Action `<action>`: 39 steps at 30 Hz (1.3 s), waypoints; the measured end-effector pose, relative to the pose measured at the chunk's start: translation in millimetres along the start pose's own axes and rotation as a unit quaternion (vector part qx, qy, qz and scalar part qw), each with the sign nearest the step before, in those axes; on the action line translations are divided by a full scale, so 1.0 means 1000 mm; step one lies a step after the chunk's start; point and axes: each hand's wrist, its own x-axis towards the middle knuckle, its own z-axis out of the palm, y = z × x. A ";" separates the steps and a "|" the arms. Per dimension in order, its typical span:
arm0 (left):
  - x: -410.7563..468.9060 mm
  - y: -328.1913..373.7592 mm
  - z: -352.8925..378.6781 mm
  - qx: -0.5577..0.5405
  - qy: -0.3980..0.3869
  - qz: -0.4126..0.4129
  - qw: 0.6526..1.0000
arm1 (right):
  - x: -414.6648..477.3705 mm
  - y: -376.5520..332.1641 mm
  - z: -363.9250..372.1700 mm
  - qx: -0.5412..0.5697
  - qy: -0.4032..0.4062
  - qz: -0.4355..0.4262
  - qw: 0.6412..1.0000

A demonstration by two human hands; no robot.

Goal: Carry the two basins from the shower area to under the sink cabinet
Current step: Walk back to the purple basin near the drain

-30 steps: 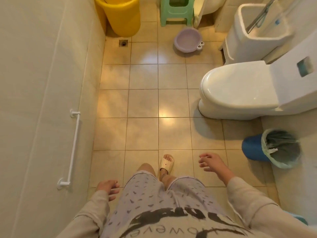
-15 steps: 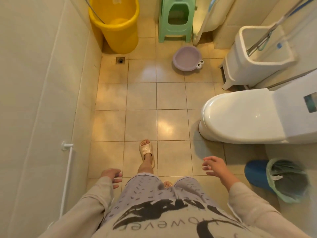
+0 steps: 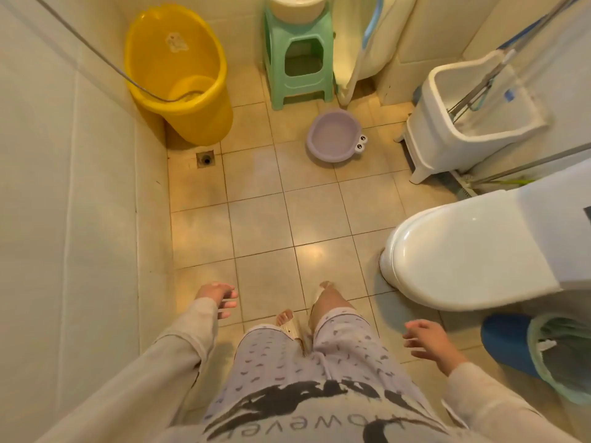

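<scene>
A small purple basin [image 3: 334, 135] with cartoon eyes on its rim sits on the floor tiles at the far end. A white basin [image 3: 295, 8] rests on top of a green stool [image 3: 297, 68] behind it, cut off by the frame's top edge. My left hand [image 3: 217, 295] hangs open by my left thigh, fingers spread, holding nothing. My right hand [image 3: 427, 342] is open too, out to the right near the toilet. Both hands are far from the basins.
A tall yellow bucket [image 3: 179, 75] stands in the far left corner, a floor drain [image 3: 204, 159] in front of it. A white mop bucket [image 3: 470, 123] and a toilet [image 3: 463, 251] line the right side. A blue bin [image 3: 543, 353] with a liner stands at lower right.
I have walked forward into the room; the purple basin, stool and yellow bucket are closer and lower in view. Both hands swing open at my sides, and the wall handrail has left the frame.
</scene>
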 end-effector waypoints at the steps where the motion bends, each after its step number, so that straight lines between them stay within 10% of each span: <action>1: 0.005 0.010 0.001 0.009 -0.003 -0.003 1.000 | 0.006 -0.014 0.001 0.010 0.001 0.001 1.000; 20: 0.077 0.204 0.056 -0.031 0.050 -0.107 0.993 | 0.115 -0.342 -0.024 -0.013 -0.059 -0.087 0.994; 39: 0.185 0.542 0.135 0.184 -0.053 0.029 0.981 | 0.162 -0.421 -0.013 0.091 0.026 0.102 0.990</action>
